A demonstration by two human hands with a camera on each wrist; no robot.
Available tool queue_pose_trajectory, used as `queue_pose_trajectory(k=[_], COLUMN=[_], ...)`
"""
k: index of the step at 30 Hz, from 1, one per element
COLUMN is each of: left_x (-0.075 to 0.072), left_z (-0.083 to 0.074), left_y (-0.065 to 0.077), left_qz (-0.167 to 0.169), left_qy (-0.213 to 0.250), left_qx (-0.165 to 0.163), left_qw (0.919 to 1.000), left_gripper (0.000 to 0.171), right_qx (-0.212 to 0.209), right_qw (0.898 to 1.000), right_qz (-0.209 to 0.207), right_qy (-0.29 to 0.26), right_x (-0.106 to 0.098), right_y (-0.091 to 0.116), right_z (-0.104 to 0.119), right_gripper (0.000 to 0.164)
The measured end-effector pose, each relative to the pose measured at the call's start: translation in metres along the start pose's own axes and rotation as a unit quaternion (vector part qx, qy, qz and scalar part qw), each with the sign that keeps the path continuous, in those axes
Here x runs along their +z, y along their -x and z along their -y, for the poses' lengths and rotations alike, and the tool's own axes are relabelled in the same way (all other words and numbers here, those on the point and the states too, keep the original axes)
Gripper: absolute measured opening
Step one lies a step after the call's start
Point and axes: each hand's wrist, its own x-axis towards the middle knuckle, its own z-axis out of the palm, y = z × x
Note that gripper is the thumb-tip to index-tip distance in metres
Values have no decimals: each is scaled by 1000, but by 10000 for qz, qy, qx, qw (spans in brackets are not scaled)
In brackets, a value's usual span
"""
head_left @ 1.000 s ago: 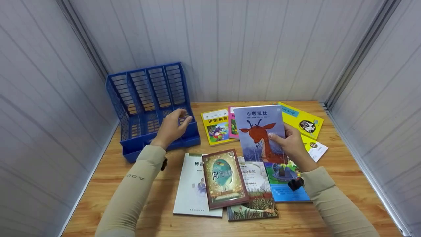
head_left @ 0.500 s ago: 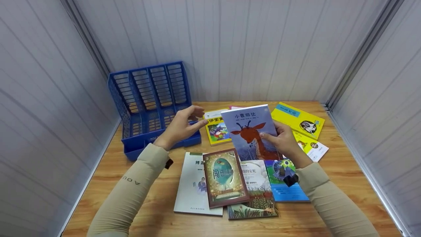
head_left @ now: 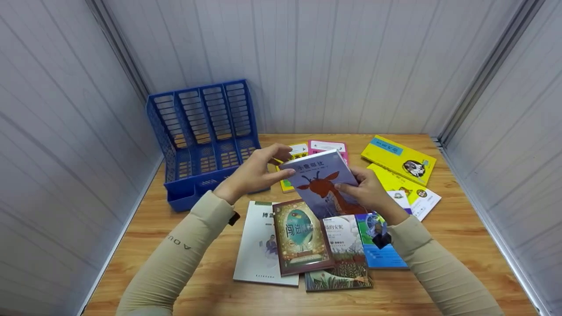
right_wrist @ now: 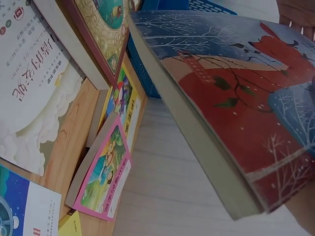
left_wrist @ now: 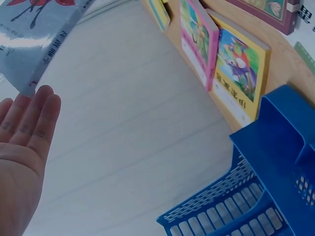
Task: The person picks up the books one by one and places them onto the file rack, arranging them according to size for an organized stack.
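Observation:
My right hand (head_left: 373, 191) grips a grey-blue book with a red deer on its cover (head_left: 322, 191), thumb on the front, above the other books. The book is tilted. My left hand (head_left: 257, 171) is at its upper left corner, thumb and fingers spread. In the left wrist view the left hand's fingers (left_wrist: 37, 120) are nearly straight at the corner of the book (left_wrist: 34, 44); whether they touch it I cannot tell. The right wrist view shows the book's page edges (right_wrist: 197, 142) and red-and-blue cover; most of the right hand is hidden there.
A blue file rack (head_left: 206, 180) with several compartments stands at the back left. A brown-framed book (head_left: 303, 241) overlaps a white book (head_left: 257, 259). Yellow books (head_left: 399, 160) lie at the right, a pink book (head_left: 331, 147) behind. Pale walls enclose the table (head_left: 197, 263).
My right hand has carried the deer book left and tilted it further. My left hand has moved right, away from the blue rack, to the book's corner.

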Motion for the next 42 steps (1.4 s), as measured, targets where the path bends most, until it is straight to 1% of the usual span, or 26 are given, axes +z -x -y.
queue_pose_trajectory(k=[5, 11, 14, 20, 26, 31, 38, 42], left_x=[3, 7, 9, 13, 17, 21, 25, 24], left_z=[-7, -13, -17, -19, -18, -16, -14, -16], left_y=[-1, -3, -5, -6, -6, -6, -5, -4], left_qz=[238, 485, 601, 742, 804, 711, 149, 10], left_qy=[80, 24, -62, -234, -446, -493, -557, -599], left_qx=[10, 389, 504, 473, 463, 600, 965, 1010], left_qw=[9997, 9981, 9969, 9958, 9947, 9944, 9937, 9931], left_gripper=[51, 42, 38, 35, 33, 30, 23, 19], right_qx=[12, -88, -158, -446, -543, -458, -375, -389], right_qw=[9997, 9988, 9982, 9968, 9966, 9974, 9983, 9982], right_qz=[247, 480, 581, 656, 618, 562, 442, 462], right_qy=[3, 19, 14, -14, 51, 33, 14, 6], right_x=[5, 10, 12, 15, 17, 18, 19, 20], right_y=[-1, -2, -3, -5, -4, -3, -4, -6], right_z=[2, 6, 7, 6, 7, 8, 10, 12], right_gripper=[38, 41, 43, 40, 40, 40, 40, 41])
